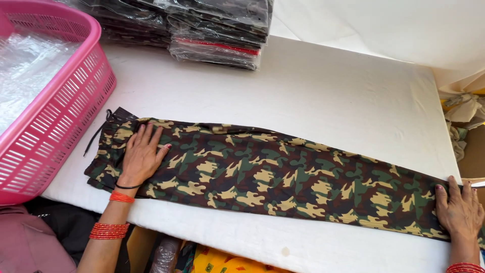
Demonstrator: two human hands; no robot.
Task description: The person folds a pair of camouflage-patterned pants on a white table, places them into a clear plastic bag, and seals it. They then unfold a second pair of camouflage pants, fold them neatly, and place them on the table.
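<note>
1. Pink slotted basket (60, 108) at far left, well left of the left fingers; crinkled clear plastic sheets (25, 65) lie inside it.
2. Black drawstring (96, 132) trails off the waist end of the trousers, just left of the left fingertips.
3. Left hand (141, 156) lies flat, palm down, on the waist end. Fingers (146, 135) extended and slightly fanned, thumb out to the right; they grip nothing, only press on cloth. Red bangles (110, 230) and a thin black band on that wrist and forearm.
4. Camouflage trousers (273, 177), folded lengthwise into a long strip, stretch across the white table (323, 91) from under the left fingers to under the right ones, slanting down toward the near right edge.
5. Stack of bagged dark garments (217, 30) sits at the far table edge, well beyond the left fingertips and to their right.
6. Right hand (461, 212) rests flat on the leg end at the table's right edge. Fingers (452, 187) straight, a little apart, pressing the cloth down, nothing pinched.
</note>
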